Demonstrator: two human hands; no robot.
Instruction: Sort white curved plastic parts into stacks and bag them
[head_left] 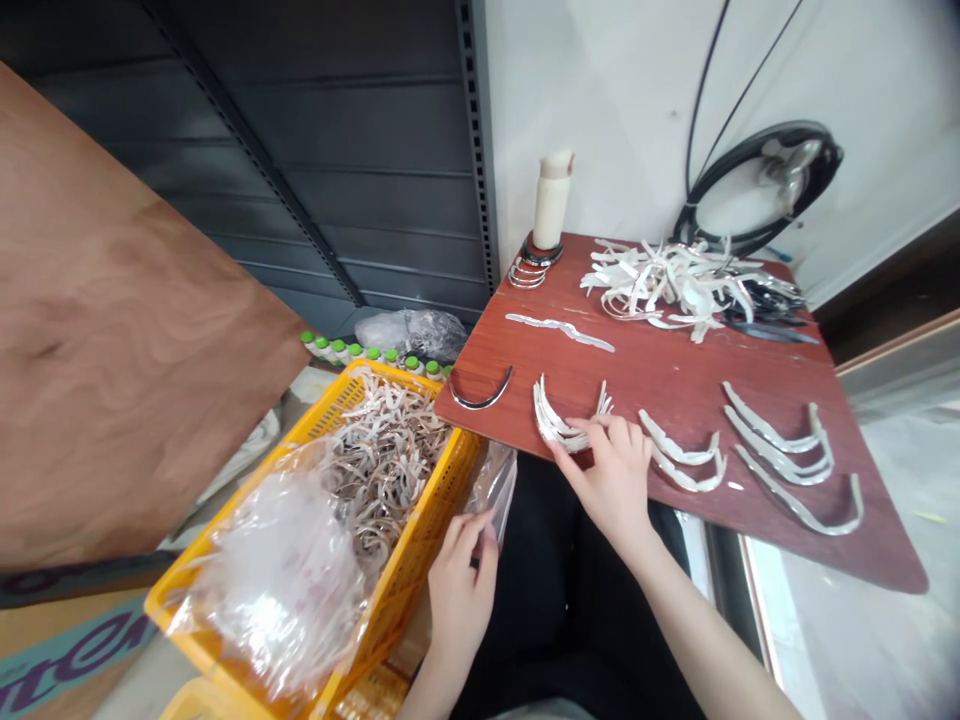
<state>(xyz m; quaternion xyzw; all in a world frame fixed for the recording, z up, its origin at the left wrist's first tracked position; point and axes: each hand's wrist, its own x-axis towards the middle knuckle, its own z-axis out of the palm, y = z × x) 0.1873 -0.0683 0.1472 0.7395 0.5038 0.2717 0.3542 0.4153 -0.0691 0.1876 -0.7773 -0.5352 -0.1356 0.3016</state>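
Observation:
My left hand (466, 565) is closed on the edge of a clear plastic bag (493, 485), below the left front edge of the red-brown board (517, 380). On that board's front edge, my right hand (611, 465) grips a nested stack of curved white-and-silver strips (553, 415), thumb in front and fingers behind. Just left of the stack lies a single dark curved strip (481, 402). To the right are a pair of curved strips (686, 468) and a larger group of longer ones (787, 460). A wavy pale strip (561, 328) lies farther back.
A yellow crate (420, 540) at left holds many curled strips (394, 440) and a plastic bag of pale contents (285, 570). Tangled white strips (675, 285) and a cream cylinder (553, 200) occupy the board's back. Green-capped bottles (373, 353) line the crate's far side.

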